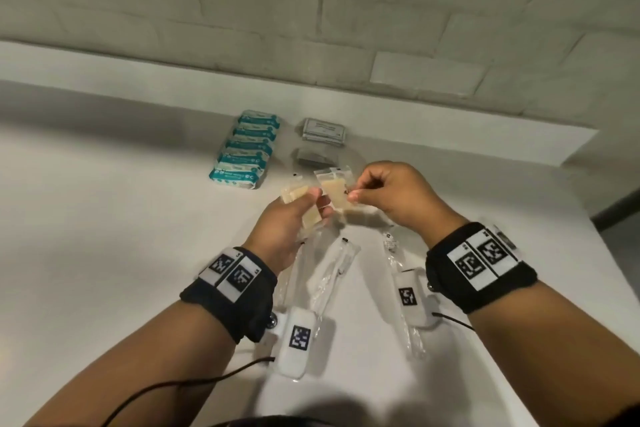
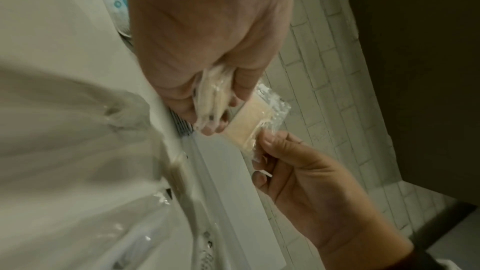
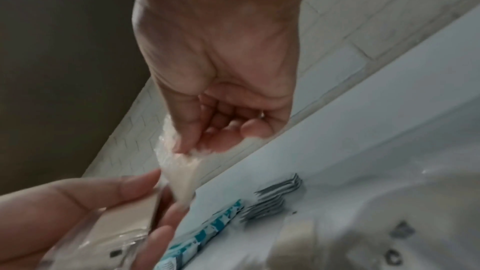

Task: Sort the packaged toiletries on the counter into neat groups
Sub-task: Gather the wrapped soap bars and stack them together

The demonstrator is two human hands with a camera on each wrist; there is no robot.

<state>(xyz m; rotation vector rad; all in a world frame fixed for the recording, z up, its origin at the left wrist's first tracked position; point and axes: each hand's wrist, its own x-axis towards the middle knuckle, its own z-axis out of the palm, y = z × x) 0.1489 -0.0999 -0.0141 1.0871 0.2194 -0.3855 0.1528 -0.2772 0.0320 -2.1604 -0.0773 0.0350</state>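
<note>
Above the white counter (image 1: 121, 218), both hands hold small clear packets of cream soap. My left hand (image 1: 317, 206) grips a small bunch of these packets (image 1: 294, 192), also seen as a clamped bundle (image 2: 213, 98) under the left hand (image 2: 207, 52). My right hand (image 1: 353, 197) pinches the edge of another soap packet (image 1: 333, 196), touching the left hand's bunch. In the left wrist view the right hand (image 2: 262, 151) pinches this packet (image 2: 248, 128) by its clear edge. In the right wrist view the right hand (image 3: 187, 147) holds the packet (image 3: 179, 174) above the left hand (image 3: 85, 208).
A row of teal wipe packs (image 1: 244, 149) lies at the back, with grey sachets (image 1: 323, 130) in two piles to its right. Clear-wrapped long items (image 1: 334, 267) lie on the counter under my wrists. A brick wall (image 1: 311, 10) rises behind a raised ledge.
</note>
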